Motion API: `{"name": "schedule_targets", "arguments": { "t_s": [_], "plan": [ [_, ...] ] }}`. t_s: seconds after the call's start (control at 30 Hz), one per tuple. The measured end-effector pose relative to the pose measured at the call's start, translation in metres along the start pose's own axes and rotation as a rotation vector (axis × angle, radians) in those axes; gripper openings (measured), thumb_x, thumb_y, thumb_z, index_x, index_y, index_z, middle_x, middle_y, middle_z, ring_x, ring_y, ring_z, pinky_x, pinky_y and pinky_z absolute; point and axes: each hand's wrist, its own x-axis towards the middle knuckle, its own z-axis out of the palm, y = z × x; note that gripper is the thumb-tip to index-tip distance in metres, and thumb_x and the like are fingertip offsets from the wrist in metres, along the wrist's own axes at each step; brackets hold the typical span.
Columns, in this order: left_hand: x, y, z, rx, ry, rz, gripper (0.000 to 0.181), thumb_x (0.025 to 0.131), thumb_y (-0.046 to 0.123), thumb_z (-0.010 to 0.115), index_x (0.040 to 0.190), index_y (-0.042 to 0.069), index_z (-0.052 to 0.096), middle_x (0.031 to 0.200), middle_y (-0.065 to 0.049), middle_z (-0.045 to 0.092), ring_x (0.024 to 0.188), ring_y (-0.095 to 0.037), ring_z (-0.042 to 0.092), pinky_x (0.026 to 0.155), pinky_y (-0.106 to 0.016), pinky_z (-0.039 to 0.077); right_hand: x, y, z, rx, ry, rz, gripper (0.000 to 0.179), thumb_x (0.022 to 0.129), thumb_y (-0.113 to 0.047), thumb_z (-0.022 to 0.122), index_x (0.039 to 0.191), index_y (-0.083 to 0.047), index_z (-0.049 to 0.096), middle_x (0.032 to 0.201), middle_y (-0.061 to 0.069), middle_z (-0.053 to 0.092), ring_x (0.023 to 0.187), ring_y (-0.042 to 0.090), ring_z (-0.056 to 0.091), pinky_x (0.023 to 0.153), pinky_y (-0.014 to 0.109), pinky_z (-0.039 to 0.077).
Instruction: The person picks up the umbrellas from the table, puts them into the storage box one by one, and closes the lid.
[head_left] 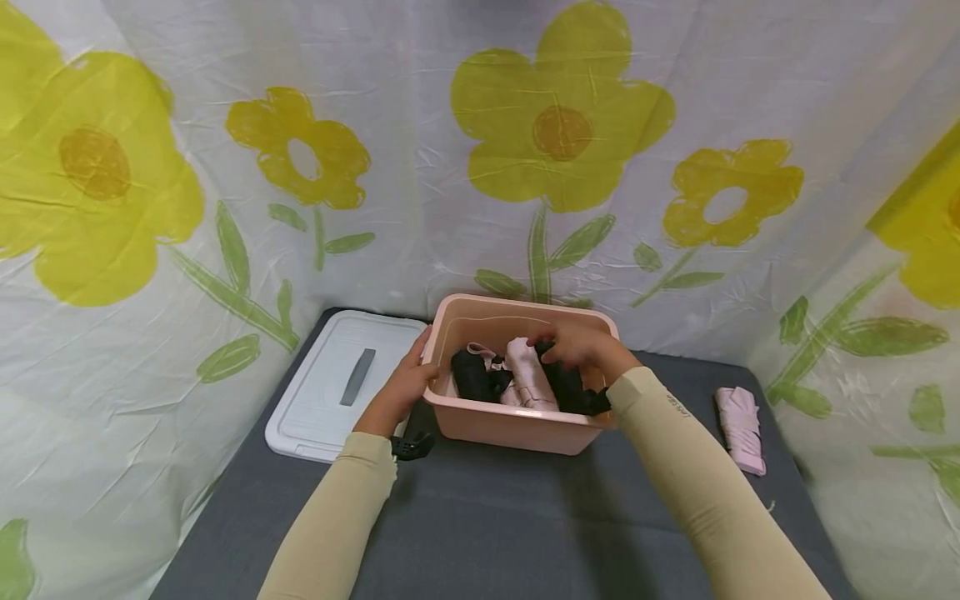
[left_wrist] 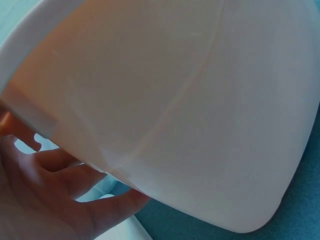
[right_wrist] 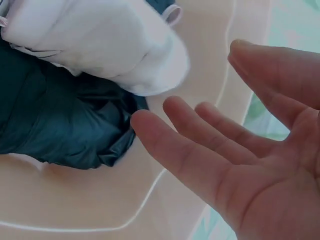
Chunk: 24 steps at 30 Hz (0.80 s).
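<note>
A pink plastic bin (head_left: pixel 510 429) stands on the dark table, holding several folded umbrellas. My left hand (head_left: pixel 403 385) grips its left rim, thumb on top; the left wrist view shows the fingers along the bin wall (left_wrist: pixel 190 110). Inside, a black folded umbrella (head_left: pixel 471 375) lies at the left, a pale pink folded umbrella (head_left: pixel 528 375) in the middle and another black folded umbrella (head_left: pixel 564 385) at the right. Over the far end of these last two is my right hand (head_left: pixel 581 343). In the right wrist view its fingers (right_wrist: pixel 185 150) are spread, one tip beside the black fabric (right_wrist: pixel 65 115).
A white lid (head_left: pixel 318 387) with a grey handle lies left of the bin. Another pink folded umbrella (head_left: pixel 741 429) rests on the table (head_left: pixel 495 525) at the right. A flower-printed curtain (head_left: pixel 420 208) hangs around the table's back and sides.
</note>
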Motion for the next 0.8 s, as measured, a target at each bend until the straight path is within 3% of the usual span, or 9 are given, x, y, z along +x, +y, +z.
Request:
{"name": "schedule_targets", "arguments": {
  "t_s": [0.13,0.27,0.5,0.7,0.8],
  "plan": [
    [0.0,0.0,0.001,0.013,-0.002,-0.002,0.085,0.086,0.004,0.045,0.155,0.038,0.009,0.159,-0.015,0.022,0.132,-0.042,0.041,0.099,-0.058,0.043,-0.007,0.001,-0.004,-0.005,0.027,0.004,0.042,0.096,-0.01,0.054,0.138,-0.007,0.053,0.148,0.022,0.042,0.123,0.031,0.051,0.078,0.04,0.053],
    [0.001,0.0,0.0,0.016,-0.009,-0.008,0.085,0.086,0.005,0.045,0.155,0.039,0.009,0.159,-0.016,0.022,0.132,-0.041,0.041,0.099,-0.056,0.044,-0.017,0.004,-0.007,-0.029,0.053,-0.008,0.039,0.096,-0.012,0.055,0.135,-0.009,0.056,0.143,0.022,0.047,0.122,0.033,0.053,0.08,0.044,0.054],
    [0.0,0.003,-0.002,-0.007,-0.021,-0.012,0.086,0.086,0.005,0.046,0.155,0.041,0.008,0.161,-0.011,0.017,0.136,-0.04,0.036,0.102,-0.057,0.04,-0.036,0.015,-0.01,0.024,0.075,-0.073,0.036,0.097,-0.011,0.053,0.132,-0.008,0.058,0.142,0.02,0.05,0.125,0.036,0.052,0.073,0.033,0.051],
    [0.002,0.001,-0.002,0.002,-0.031,-0.011,0.086,0.086,0.005,0.044,0.155,0.039,0.006,0.162,-0.012,0.016,0.136,-0.04,0.035,0.102,-0.057,0.041,-0.055,0.028,-0.011,0.016,0.102,-0.114,0.039,0.098,-0.014,0.052,0.135,-0.008,0.055,0.143,0.016,0.05,0.11,0.027,0.061,0.091,0.043,0.05],
    [0.002,0.001,0.0,-0.001,-0.034,-0.007,0.086,0.086,0.005,0.044,0.155,0.04,0.006,0.161,-0.012,0.016,0.137,-0.041,0.034,0.102,-0.057,0.041,-0.064,0.035,-0.01,0.031,0.119,-0.121,0.04,0.098,-0.016,0.052,0.137,-0.007,0.053,0.142,0.017,0.05,0.113,0.027,0.061,0.097,0.047,0.047]
  ]
}}
